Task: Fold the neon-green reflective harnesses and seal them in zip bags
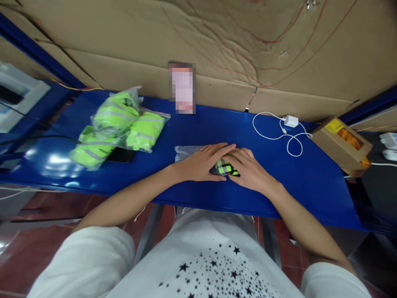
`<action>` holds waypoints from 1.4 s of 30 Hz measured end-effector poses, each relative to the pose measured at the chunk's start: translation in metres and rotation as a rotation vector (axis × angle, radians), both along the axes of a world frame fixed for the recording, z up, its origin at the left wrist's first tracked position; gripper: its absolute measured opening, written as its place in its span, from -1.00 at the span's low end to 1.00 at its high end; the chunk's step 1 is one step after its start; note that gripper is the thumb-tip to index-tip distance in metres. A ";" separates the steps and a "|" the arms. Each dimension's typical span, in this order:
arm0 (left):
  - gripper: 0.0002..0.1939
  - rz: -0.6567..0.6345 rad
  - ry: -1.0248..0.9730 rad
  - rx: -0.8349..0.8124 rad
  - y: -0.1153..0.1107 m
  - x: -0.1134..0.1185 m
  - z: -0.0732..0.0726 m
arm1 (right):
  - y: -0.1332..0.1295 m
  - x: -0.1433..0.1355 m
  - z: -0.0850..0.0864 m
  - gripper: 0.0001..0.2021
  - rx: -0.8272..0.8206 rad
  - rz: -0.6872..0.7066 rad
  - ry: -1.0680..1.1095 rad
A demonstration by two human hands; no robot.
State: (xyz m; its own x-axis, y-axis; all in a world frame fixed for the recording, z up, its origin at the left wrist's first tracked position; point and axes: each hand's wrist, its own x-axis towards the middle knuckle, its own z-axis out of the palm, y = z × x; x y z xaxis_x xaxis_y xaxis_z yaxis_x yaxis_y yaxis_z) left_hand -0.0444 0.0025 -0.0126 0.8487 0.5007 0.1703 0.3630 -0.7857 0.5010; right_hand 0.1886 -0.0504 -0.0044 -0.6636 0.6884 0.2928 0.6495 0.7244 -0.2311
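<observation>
On the blue table in front of me lies a bagged reflective vest (226, 169), folded small, yellow-green with black and grey parts showing. My left hand (207, 163) curves over it from the left, its fingers stretched across the top. From the right, my right hand (246, 165) covers the other side, and the fingertips of both hands meet above it. Most of the bundle is hidden under the hands. A flap of the clear plastic bag (185, 152) sticks out beyond my left hand.
Several bagged yellow-green vests (116, 118) are piled at the left, partly over a dark flat object (121, 155). A blurred-out phone-like item (182, 89) leans on the cardboard backing. A brush (251, 99), a white charger with cable (290, 121) and a cardboard box (338, 145) stand to the right.
</observation>
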 end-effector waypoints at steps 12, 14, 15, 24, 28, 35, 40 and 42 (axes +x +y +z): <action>0.10 0.035 0.072 0.043 0.001 -0.002 -0.003 | 0.010 0.021 -0.008 -0.28 -0.276 -0.090 0.215; 0.12 0.037 0.070 0.054 0.001 -0.002 -0.004 | 0.007 0.015 -0.009 -0.24 -0.214 -0.128 0.202; 0.14 0.040 0.070 0.059 0.002 -0.002 -0.005 | 0.006 0.012 -0.009 -0.23 -0.187 -0.143 0.194; 0.21 0.032 0.027 0.062 0.000 0.001 -0.004 | -0.003 -0.005 -0.018 -0.50 0.004 -0.144 0.244; 0.16 0.030 0.058 0.148 0.000 0.001 0.000 | -0.004 -0.012 -0.022 -0.52 0.004 -0.160 0.232; 0.34 0.029 0.133 0.163 0.009 -0.010 0.003 | -0.001 -0.006 -0.010 -0.23 -0.188 -0.116 0.222; 0.30 0.017 0.134 0.163 0.007 -0.008 0.003 | 0.000 0.003 -0.009 -0.34 -0.241 -0.026 0.264; 0.26 0.008 0.138 0.182 0.004 -0.005 0.005 | -0.001 0.003 -0.010 -0.36 -0.212 -0.029 0.252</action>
